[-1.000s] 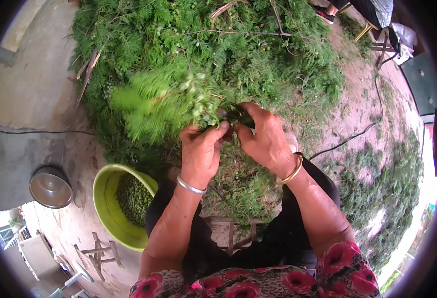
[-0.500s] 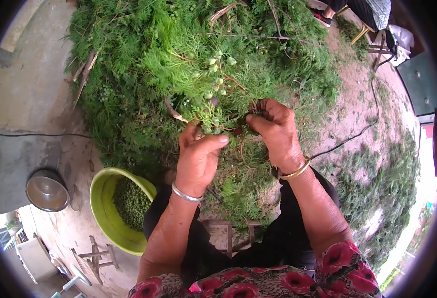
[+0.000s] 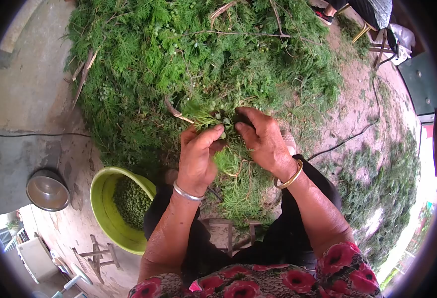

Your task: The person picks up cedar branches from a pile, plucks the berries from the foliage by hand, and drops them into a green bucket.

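Note:
My left hand (image 3: 197, 158) pinches a green conifer sprig (image 3: 206, 119) between thumb and fingers, in front of my lap. Small pale-green cones (image 3: 226, 120) show on the sprig between both hands. My right hand (image 3: 267, 141) is curled at the sprig's right side, thumb and forefinger close to the cones; what lies inside its fingers is hidden. Beyond the hands spreads a large heap of cut conifer branches (image 3: 144, 64). A yellow-green bucket (image 3: 98, 203), left of my knee, holds many small green cones (image 3: 131, 202).
A metal bowl (image 3: 48, 190) sits on the floor at far left, near a small wooden stool (image 3: 97, 256). A black cable (image 3: 345, 142) crosses the ground at right. More cut greenery (image 3: 377, 184) lies there. Another person's shoe (image 3: 322, 16) shows at the top right.
The leafy, cone-bearing sprig that stuck up above my hands is now lower and largely between them. My right hand has shifted left and down, closer to my left hand.

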A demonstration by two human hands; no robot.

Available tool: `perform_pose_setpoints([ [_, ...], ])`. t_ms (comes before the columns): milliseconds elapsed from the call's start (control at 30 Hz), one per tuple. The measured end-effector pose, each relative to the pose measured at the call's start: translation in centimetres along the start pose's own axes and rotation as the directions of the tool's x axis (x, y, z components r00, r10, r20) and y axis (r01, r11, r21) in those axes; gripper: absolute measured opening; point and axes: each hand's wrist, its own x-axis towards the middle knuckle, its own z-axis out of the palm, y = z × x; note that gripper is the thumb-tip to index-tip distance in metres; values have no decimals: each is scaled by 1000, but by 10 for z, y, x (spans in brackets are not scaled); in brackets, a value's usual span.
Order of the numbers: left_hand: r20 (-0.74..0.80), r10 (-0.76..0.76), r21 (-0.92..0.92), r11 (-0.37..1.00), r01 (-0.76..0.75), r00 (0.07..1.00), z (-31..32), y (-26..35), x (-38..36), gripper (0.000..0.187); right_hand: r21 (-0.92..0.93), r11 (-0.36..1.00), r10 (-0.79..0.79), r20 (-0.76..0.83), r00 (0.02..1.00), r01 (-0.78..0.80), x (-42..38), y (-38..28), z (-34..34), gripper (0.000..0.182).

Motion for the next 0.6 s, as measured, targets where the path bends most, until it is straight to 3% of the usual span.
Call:
perform_pose_setpoints([
  [33, 9, 97, 34, 995, -97, 995, -1, -3, 1, 20, 18, 999, 38, 12, 999, -38, 0, -2, 0, 27],
  [67, 10, 96, 33, 995, -96, 995, 1, -1, 1, 20, 17, 999, 39, 11, 999, -39, 0, -1, -1, 27],
  [133, 138, 36, -177, 984, -11, 990, 4, 7, 4, 17, 197, 978, -102, 162, 981, 69, 1, 4, -1, 28],
  [167, 198, 103, -179, 982, -68, 975, 1, 5, 9, 24, 196, 978, -102, 160, 982, 70, 1, 1, -2, 28],
  [200, 203, 101, -179, 982, -65, 974, -1, 5, 8, 24, 119, 991, -77, 138, 987, 60, 1, -3, -2, 25],
  [267, 244, 18, -94, 996, 5, 970, 1, 10, 4, 37, 41, 998, -52, 113, 992, 48, -1, -6, -2, 23],
  [300, 273, 2, -63, 998, 16, 962, 2, 15, 2, 54, -37, 999, -26, 93, 995, 30, -3, -5, 0, 20],
  [333, 274, 0, -63, 998, 17, 962, 4, 16, -1, 54, -115, 993, -2, 72, 997, 10, -4, -4, 1, 17],
  [433, 274, 149, 138, 972, -192, 950, 7, 17, -7, 72, -54, 998, 49, 66, 997, -46, -4, 1, 1, 10],
  [467, 277, 149, 135, 972, -192, 949, 5, 14, -7, 72, -10, 998, 70, 74, 995, -69, -4, 3, 2, 9],
  [533, 358, 455, 329, 756, -566, 815, 1, 9, -9, 81, 61, 998, 23, 20, 1000, -24, -1, 10, 5, 7],
  [567, 428, 505, 432, 614, -661, 749, 4, 17, -17, 74, 47, 998, 51, 20, 998, -52, 1, 3, -2, 8],
  [600, 430, 507, 428, 614, -663, 747, 3, 16, -20, 74, 34, 996, 81, 19, 997, -81, 3, -3, -7, 10],
])
